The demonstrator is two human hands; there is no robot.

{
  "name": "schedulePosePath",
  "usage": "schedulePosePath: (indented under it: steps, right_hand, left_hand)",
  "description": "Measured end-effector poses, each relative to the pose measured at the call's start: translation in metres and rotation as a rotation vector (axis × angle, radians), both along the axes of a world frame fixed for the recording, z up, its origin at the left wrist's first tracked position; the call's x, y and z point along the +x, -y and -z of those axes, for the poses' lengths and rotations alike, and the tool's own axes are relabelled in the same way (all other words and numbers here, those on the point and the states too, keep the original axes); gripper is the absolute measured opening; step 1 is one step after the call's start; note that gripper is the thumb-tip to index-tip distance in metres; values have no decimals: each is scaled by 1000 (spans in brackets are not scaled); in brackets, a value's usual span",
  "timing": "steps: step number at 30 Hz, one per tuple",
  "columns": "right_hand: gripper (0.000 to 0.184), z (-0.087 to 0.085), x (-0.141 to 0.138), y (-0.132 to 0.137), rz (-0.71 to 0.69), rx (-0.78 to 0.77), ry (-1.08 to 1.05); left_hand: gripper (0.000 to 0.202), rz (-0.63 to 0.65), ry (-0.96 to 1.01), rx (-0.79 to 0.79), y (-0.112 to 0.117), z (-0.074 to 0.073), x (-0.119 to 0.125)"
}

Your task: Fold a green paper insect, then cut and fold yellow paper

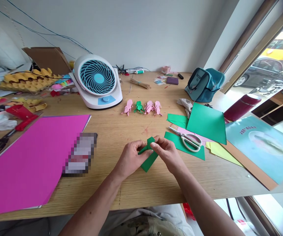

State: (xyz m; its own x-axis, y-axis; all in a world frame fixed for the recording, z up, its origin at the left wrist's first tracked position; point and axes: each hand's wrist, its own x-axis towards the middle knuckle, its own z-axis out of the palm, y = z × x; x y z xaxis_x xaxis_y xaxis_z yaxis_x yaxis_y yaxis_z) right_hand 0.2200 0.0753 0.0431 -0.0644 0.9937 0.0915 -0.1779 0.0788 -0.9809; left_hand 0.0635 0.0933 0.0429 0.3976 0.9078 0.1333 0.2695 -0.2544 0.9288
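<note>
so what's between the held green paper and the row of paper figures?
Just bare wooden tabletop with faint reddish marks between the green paper and the paper figures; head view.

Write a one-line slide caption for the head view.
Left hand and right hand hold folded green paper over a wooden table, four small paper figures lined up beyond.

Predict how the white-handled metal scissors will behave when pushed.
The white-handled metal scissors should feel stiff, judging by their solid-looking blades. Lying flat, they'd probably slide rather than roll. The thin green paper sheet partly beneath might drag along.
</note>
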Motion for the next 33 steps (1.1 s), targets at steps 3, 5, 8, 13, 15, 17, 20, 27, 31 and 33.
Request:
schedulePosePath:
  steps: [3, 5, 8, 13, 15, 17, 20, 27, 31, 33]
  right_hand:
    - [40, 5, 0, 0, 18, 2, -26]
    - [42, 8, 1, 0, 22, 16, -30]
    - [35, 9, 3, -1, 97, 58, -1]
    - [29, 6, 3, 0, 262, 99, 68]
    - [30, 8, 1, 1, 172, 77, 64]
    - [30, 10, -2, 1, 80, 66, 44]
    - [31, 13, -4, 1, 38, 51, 14]
    - [37, 14, 2, 1, -27, -38, -92]
    - [35, 16, 2, 0, -60, -125, -173]
    - [33, 19, 0, 0, -53, -140, -176]
  left_hand:
    - [33, 41, 47, -37, -2, 3, 1]
    - [32, 75, 108, -81, -2, 4, 2]
    - [31, 44, 211, -162, -4, 3, 2]
    - [32, -158, 347, -199, -10, 1, -2]
    - [30, -177, 391, -200, -11, 1, -4]
    - [28, -175, 430, -195, -13, 1, -4]
    - [27, -140, 460, -195, -13, 2, -3]
    - [30, -77, 487, -269, -11, 0, -3]
    - [32, -62, 437, -281, -13, 1, -5]
    - [30, -73, 418, -240, -15, 2, -6]
